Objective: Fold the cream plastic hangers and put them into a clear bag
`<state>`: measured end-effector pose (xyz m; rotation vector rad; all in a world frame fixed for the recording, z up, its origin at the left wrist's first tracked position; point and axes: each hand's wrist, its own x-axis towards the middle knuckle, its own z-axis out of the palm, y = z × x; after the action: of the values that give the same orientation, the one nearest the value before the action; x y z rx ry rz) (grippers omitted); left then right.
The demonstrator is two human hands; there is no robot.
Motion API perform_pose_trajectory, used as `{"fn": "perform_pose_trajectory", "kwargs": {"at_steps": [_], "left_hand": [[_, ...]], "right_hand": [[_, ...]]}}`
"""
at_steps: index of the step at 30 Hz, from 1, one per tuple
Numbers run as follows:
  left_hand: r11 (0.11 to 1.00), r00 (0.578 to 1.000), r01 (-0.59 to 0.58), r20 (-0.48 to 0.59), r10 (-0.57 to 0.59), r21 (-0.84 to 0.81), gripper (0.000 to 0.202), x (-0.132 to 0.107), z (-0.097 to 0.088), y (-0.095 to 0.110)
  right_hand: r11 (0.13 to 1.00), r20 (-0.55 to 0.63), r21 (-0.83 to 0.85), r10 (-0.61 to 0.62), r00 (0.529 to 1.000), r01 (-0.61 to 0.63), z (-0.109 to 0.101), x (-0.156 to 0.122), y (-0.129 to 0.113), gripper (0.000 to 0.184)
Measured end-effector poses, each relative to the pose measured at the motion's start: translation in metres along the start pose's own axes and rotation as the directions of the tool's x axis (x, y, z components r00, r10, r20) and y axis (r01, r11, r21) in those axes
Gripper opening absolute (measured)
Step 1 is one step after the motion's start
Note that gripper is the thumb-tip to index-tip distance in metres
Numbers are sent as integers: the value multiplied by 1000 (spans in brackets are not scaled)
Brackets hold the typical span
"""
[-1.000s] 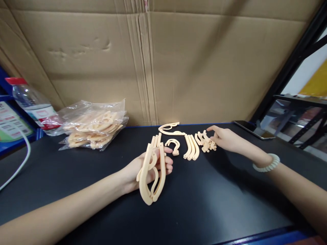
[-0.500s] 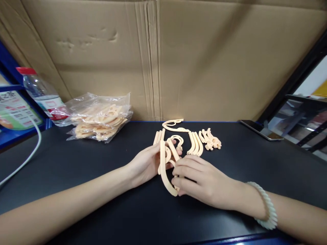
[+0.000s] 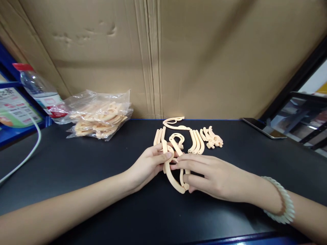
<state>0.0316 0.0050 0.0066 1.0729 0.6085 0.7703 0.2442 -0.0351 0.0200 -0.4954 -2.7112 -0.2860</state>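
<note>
Between both hands is a beige folding hanger point(image 3: 171, 177), its curved arms hanging down toward me. My left hand point(image 3: 150, 163) grips its upper left part, thumb pressed on the front of the left arm and fingers behind. My right hand point(image 3: 212, 175) is closed around the right arm, with its fingertips over the pieces; part of the hanger is hidden under them. Just behind lie beige hooks point(image 3: 181, 137). Curved hanger arms lie side by side at the left point(image 3: 158, 136) and right point(image 3: 196, 141).
Small beige connector pieces point(image 3: 214, 139) lie in a pile at the right. A thin curved beige piece point(image 3: 176, 126) is at the back of the black table point(image 3: 107, 211). Clear bags of beige parts point(image 3: 99, 119), a bottle point(image 3: 43, 95), a phone point(image 3: 263, 128) and a cardboard wall point(image 3: 209, 61) surround these.
My left thumb has come down onto the front of the hanger. The hanger and my right hand have shifted slightly to the right, and its lower ends have drawn closer together.
</note>
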Motion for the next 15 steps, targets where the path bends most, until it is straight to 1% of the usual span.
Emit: {"fn": "perform_pose_trajectory", "kwargs": {"at_steps": [4,7,10,12,15], "left_hand": [[1000,1000,-16,-20,16,-12,9,1,0,-1],[1000,999,-12,-36,11,-13,18,1,1,-1],[999,999,-21,-32,22,25,26,1,3,-2],[997,999,-26,-17,27,71,31,0,4,-3],[992,999,-27,19,25,127,36,-1,4,-5]], "right_hand": [[991,13,-135,12,1000,-10,0,1,-2,21],[967,13,-256,-2,1000,5,2,1,-3,21],[946,-8,-323,6,1000,-8,4,0,-2,21],[937,-21,-346,44,999,-49,6,-1,0,23],[922,12,-363,146,989,-132,7,-3,3,26]]}}
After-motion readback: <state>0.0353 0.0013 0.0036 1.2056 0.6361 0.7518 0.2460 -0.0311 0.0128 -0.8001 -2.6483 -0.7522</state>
